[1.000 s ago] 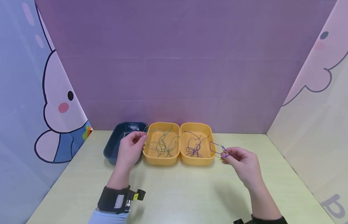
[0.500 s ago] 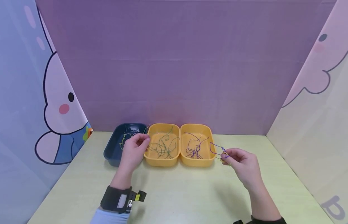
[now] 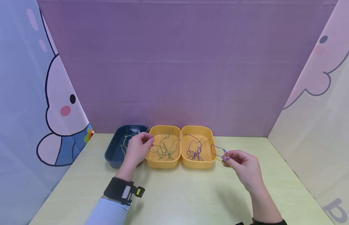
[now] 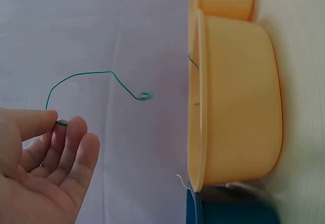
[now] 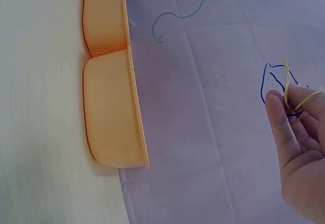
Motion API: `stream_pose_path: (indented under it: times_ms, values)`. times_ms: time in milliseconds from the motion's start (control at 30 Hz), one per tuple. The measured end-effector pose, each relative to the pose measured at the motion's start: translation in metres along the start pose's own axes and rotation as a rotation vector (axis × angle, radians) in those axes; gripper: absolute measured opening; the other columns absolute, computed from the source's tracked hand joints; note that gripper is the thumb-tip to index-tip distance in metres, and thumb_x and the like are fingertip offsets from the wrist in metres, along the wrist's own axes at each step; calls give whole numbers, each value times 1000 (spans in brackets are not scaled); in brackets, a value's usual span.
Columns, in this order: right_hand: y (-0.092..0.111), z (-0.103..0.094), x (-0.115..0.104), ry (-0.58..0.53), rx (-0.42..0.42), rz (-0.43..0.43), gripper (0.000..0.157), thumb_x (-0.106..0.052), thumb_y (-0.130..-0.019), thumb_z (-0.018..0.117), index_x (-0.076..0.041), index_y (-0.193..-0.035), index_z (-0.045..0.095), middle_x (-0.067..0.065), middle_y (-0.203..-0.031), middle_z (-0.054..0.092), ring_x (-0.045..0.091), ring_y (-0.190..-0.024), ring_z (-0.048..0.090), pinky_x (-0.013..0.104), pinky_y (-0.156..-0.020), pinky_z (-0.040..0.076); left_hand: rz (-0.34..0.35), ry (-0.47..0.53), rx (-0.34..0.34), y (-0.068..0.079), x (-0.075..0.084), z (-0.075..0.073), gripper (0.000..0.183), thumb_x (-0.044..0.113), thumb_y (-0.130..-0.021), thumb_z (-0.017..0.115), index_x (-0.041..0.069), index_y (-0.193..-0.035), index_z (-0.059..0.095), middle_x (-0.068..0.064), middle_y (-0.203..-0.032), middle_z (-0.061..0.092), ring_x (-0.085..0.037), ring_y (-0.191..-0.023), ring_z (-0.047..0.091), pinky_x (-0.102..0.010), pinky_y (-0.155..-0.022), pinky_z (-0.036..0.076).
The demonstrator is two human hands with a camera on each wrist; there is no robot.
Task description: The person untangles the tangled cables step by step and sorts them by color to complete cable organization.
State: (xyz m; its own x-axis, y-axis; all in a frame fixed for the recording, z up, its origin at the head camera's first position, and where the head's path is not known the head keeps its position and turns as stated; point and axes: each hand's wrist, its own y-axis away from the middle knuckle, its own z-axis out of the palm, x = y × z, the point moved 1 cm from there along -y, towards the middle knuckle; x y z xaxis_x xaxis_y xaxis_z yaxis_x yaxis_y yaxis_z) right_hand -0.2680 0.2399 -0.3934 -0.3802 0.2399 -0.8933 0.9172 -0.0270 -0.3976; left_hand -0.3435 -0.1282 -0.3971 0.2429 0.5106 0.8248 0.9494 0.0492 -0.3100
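Note:
Between thumb and fingertips my left hand (image 3: 137,148) pinches a green wire (image 4: 76,74), whose bent length ends in a small curl. This hand is held above the seam between the navy bin (image 3: 114,156) and the middle yellow bin (image 3: 163,164). My right hand (image 3: 244,167) pinches a small tangle of blue wire (image 5: 262,84) and yellow wire (image 5: 287,76), to the right of the right yellow bin (image 3: 199,165). Green wires (image 3: 164,150) lie in the middle bin, and purple-blue wires (image 3: 195,153) in the right one. Yellow wires (image 3: 123,145) in the navy bin are partly hidden by my left hand.
The three bins stand side by side at the back of the pale table (image 3: 180,197), close to a purple backdrop (image 3: 174,68). Printed cartoon panels (image 3: 62,125) rise at both sides. A yellow wire end (image 4: 182,180) pokes over the navy bin's rim.
My left hand has moved a little to the right, from over the navy bin toward the middle yellow bin, uncovering more yellow wires. The right hand stays nearly still with its tangle.

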Motion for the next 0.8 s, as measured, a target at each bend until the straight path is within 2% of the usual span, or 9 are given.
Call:
stream_pose_path:
  times_ms: [167,367,600,800]
  values:
    - [0,0,-1,-3,1,3,11,-1,-84,72,3,-93,68,20,-86,68,28,-74,66,34,-66,57,-8,-115,-70,-15,1,3,11,22,-93,65,12,-95,65,-3,-83,64,-14,-72,60,-32,-65,54]
    - [1,0,0,-1,1,6,12,-2,-83,73,3,-92,68,18,-85,68,28,-73,66,34,-65,57,-8,-272,-142,-31,2,16,10,21,-93,65,12,-91,67,0,-75,63,-14,-68,57,-33,-64,52]
    - [1,1,-1,-4,3,12,10,-1,-83,73,2,-91,68,19,-85,68,28,-73,66,34,-65,57,4,-361,-208,-39,-1,31,11,17,-92,63,11,-83,67,1,-69,62,-13,-62,56,-31,-59,49]
    - [0,1,-3,-7,4,5,9,0,-83,72,2,-91,68,17,-84,69,28,-72,66,34,-65,57,-39,-388,-245,-40,-5,39,15,15,-92,61,12,-78,67,2,-65,61,-14,-60,56,-29,-55,47]
